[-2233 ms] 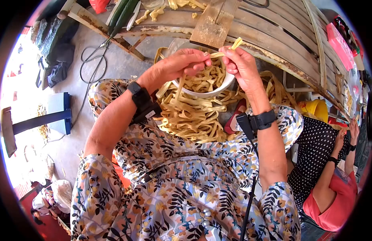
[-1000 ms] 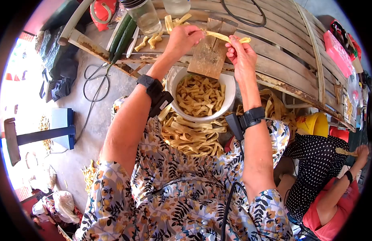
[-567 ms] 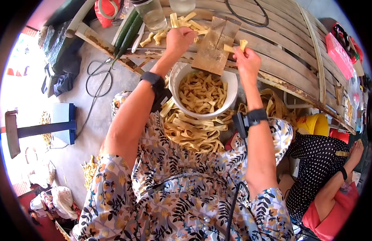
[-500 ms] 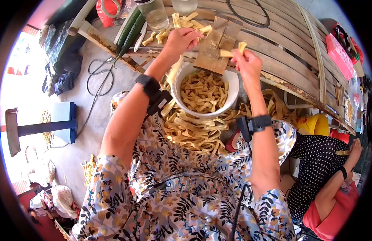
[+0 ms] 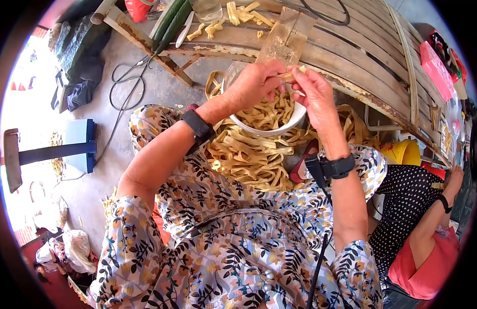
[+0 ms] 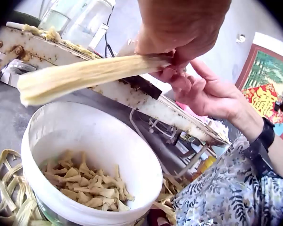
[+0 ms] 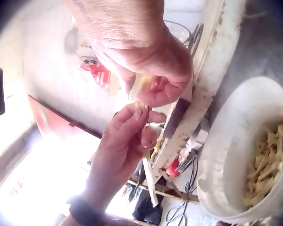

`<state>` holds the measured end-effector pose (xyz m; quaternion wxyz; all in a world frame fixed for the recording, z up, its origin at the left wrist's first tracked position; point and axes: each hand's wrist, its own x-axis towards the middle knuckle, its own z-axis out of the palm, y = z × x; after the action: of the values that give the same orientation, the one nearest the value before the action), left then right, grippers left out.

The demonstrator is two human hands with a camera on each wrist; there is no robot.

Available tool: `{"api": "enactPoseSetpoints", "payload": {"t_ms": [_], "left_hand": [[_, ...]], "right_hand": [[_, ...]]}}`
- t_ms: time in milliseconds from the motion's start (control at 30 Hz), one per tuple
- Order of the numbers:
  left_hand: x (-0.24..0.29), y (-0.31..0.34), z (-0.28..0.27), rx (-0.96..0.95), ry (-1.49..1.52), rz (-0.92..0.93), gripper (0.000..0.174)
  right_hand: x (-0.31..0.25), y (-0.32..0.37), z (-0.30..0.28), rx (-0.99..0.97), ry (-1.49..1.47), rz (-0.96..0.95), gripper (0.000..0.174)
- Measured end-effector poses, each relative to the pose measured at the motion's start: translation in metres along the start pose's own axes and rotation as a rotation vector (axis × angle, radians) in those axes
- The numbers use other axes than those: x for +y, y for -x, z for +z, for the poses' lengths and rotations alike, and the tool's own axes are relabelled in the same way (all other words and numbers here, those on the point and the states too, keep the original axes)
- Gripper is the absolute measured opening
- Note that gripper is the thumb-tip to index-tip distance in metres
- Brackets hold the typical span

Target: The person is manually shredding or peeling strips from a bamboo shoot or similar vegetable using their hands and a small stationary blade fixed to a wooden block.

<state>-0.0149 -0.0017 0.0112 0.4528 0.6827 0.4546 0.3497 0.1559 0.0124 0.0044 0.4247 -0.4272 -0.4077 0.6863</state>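
Both hands meet above the near edge of the wooden bench. My left hand [image 5: 256, 85] pinches a pale yellow, fibrous flat strip [image 6: 89, 77], whose long free end juts out over the bucket in the left wrist view. My right hand [image 5: 317, 98] pinches pale yellow material at the same spot, a short end [image 5: 302, 69] showing above its fingertips. Fingers hide the middle part between the hands. Under them stands a white bucket [image 6: 153, 181], partly filled with short, knotted-looking yellow pieces [image 6: 92, 186].
On the bench [image 5: 346, 62] lies a wooden board [image 5: 287, 36] with a slot, close behind the hands. Short strips [image 5: 241, 13], cucumbers [image 5: 171, 26] and a glass jar [image 5: 206, 9] are left of it. Long strips [image 5: 249, 159] heap below the bucket. Another person [image 5: 424, 247] sits at right.
The hands held a strip stretched across the board, then parted with separate pieces. Now they have come back toward the body and together over the bucket.
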Motion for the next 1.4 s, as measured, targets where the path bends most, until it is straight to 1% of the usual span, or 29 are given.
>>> {"api": "enactPoseSetpoints", "payload": {"t_ms": [67, 100, 200, 300, 400, 433, 533, 567, 633, 667, 700, 733, 800, 833, 933, 967, 1067, 1100, 1200, 1233, 1333, 1400], "left_hand": [[-0.001, 0.001, 0.004, 0.034, 0.064, 0.009, 0.010], [0.004, 0.000, 0.003, 0.061, 0.101, 0.023, 0.011], [-0.007, -0.003, 0.003, 0.123, 0.007, 0.169, 0.013], [-0.011, 0.004, -0.008, 0.342, -0.094, -0.072, 0.025], [-0.006, 0.025, -0.018, -0.145, 0.568, -0.692, 0.041], [-0.022, 0.020, -0.005, -0.179, 0.843, -0.884, 0.042], [-0.048, 0.014, 0.018, 0.011, 1.109, -0.713, 0.038], [-0.054, 0.012, 0.017, -0.061, 1.167, -0.678, 0.028], [-0.068, 0.017, 0.019, -0.050, 0.991, -0.601, 0.023], [-0.062, 0.020, 0.021, -0.048, 0.904, -0.560, 0.020], [-0.042, 0.025, 0.027, 0.012, 0.712, -0.611, 0.024], [-0.031, 0.026, 0.030, -0.070, 0.598, -0.610, 0.020], [-0.032, 0.028, 0.038, -0.161, 0.445, -0.500, 0.016], [-0.032, 0.029, 0.041, -0.154, 0.254, -0.391, 0.012], [-0.031, 0.036, 0.036, -0.067, -0.216, -0.102, 0.006], [-0.021, 0.036, 0.032, -0.017, -0.365, 0.043, 0.008], [-0.015, 0.029, 0.027, 0.204, -0.467, 0.069, 0.016], [-0.009, 0.027, 0.021, 0.185, -0.480, 0.137, 0.023], [-0.010, 0.021, 0.013, 0.102, -0.350, 0.352, 0.028], [-0.015, 0.020, 0.009, 0.057, -0.352, 0.319, 0.029], [-0.009, 0.022, 0.002, 0.049, -0.365, 0.196, 0.022], [-0.011, 0.021, 0.006, 0.072, -0.288, 0.144, 0.019]], "right_hand": [[0.010, -0.002, 0.001, -0.040, -0.146, -0.079, 0.018], [0.013, -0.004, -0.001, -0.067, -0.276, -0.042, 0.015], [0.015, -0.001, 0.004, -0.031, -0.291, -0.058, 0.011], [0.001, 0.004, 0.002, 0.144, -0.075, -0.144, 0.009], [0.006, 0.012, -0.001, 0.007, 0.223, -0.387, 0.012], [0.009, 0.016, 0.003, -0.037, 0.316, -0.420, 0.015], [0.007, 0.036, 0.017, -0.299, 0.474, -0.329, 0.012], [0.008, 0.038, 0.019, -0.344, 0.479, -0.338, 0.013], [0.006, 0.035, 0.015, -0.247, 0.410, -0.237, 0.016], [0.003, 0.032, 0.011, -0.196, 0.378, -0.188, 0.018], [0.006, 0.025, 0.004, -0.167, 0.402, -0.257, 0.019], [0.015, 0.019, 0.002, -0.136, 0.497, -0.341, 0.018], [0.030, 0.014, 0.007, -0.073, 0.681, -0.509, 0.015], [0.032, 0.016, 0.005, -0.069, 0.826, -0.520, 0.012], [0.035, 0.012, -0.003, -0.065, 0.985, -0.418, 0.012], [0.034, 0.013, -0.002, -0.081, 0.750, -0.130, 0.013], [0.049, 0.002, -0.016, -0.090, 0.691, -0.199, 0.016], [0.027, 0.015, -0.002, -0.082, 0.472, 0.030, 0.018], [0.020, 0.015, -0.009, -0.161, 0.147, 0.244, 0.018], [0.024, 0.013, -0.013, -0.226, 0.058, 0.256, 0.018], [0.024, 0.015, -0.007, -0.124, 0.074, 0.207, 0.022], [0.017, 0.017, -0.004, -0.110, 0.134, 0.135, 0.023]]}}
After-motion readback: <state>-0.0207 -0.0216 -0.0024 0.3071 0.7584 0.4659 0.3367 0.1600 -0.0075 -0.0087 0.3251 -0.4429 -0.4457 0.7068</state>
